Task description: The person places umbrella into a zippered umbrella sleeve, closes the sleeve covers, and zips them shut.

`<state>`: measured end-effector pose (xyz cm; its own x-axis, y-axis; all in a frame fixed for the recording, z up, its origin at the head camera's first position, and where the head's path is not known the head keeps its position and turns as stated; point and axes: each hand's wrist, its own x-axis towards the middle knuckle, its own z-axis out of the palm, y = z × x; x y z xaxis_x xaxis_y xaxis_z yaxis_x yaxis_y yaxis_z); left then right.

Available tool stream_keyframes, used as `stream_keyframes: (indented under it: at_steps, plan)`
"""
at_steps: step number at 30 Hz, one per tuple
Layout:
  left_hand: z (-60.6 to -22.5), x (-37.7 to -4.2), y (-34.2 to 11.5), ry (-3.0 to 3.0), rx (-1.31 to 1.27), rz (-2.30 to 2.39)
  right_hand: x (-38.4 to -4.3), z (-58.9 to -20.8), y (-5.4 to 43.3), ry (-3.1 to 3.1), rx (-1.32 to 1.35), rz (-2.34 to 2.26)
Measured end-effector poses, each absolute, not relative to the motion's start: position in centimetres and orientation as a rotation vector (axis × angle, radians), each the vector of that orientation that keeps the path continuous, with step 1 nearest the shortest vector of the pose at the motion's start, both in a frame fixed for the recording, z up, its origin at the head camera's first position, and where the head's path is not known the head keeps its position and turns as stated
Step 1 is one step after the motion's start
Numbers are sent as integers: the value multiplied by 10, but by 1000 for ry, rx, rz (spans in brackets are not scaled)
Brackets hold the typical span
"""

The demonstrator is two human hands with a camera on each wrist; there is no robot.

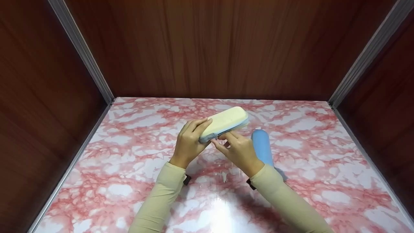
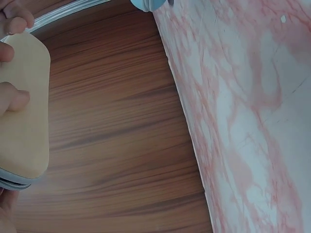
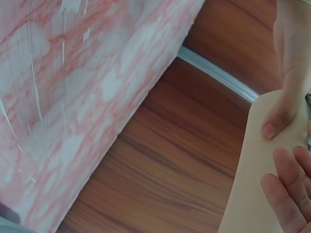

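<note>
A cream zip case with a grey-blue zipper edge is held above the pink marble tabletop. My left hand grips its near end, fingers curled over the top. My right hand pinches at the zipper on the case's lower edge. In the left wrist view the case fills the left side with fingertips on it. In the right wrist view the case shows at the right with fingers against it.
A light blue rounded object lies on the tabletop just right of my right hand, partly behind the wrist. Dark wood-grain walls with metal corner strips enclose the back and both sides.
</note>
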<state>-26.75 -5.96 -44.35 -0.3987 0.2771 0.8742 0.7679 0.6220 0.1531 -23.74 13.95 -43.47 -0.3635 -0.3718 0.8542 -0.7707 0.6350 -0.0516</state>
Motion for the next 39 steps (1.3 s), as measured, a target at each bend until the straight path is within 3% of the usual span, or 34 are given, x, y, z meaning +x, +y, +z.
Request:
stream_keyframes:
  at_steps: [39]
  plan:
    - [-430,-255,-70,-2084,-964,-714,-227,-420,141,-1892,882,337]
